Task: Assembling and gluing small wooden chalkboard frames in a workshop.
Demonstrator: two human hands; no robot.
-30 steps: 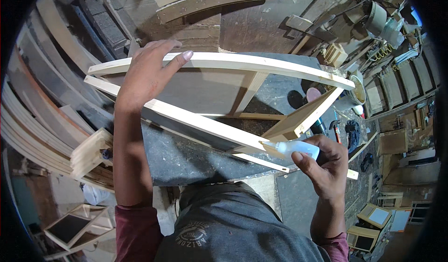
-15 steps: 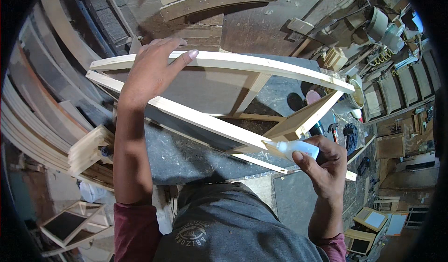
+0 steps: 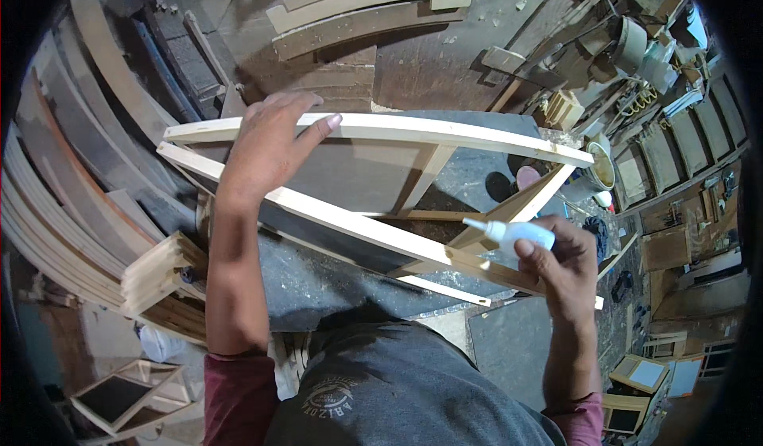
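Pale wood, bare and unfinished, makes up the frame [image 3: 373,199] we are working on; it lies across the dark bench top [image 3: 318,279]. Since a second ago our right hand [image 3: 560,259] has lifted the white glue bottle [image 3: 513,234] a little, nozzle now at the joint on the frame's right end, fingers clamped around it. Our left hand [image 3: 266,148] stays spread flat on the frame's left end, closed on nothing. We judge the gluing is at that joint. A small tub [image 3: 598,166] stands beyond the frame's right end.
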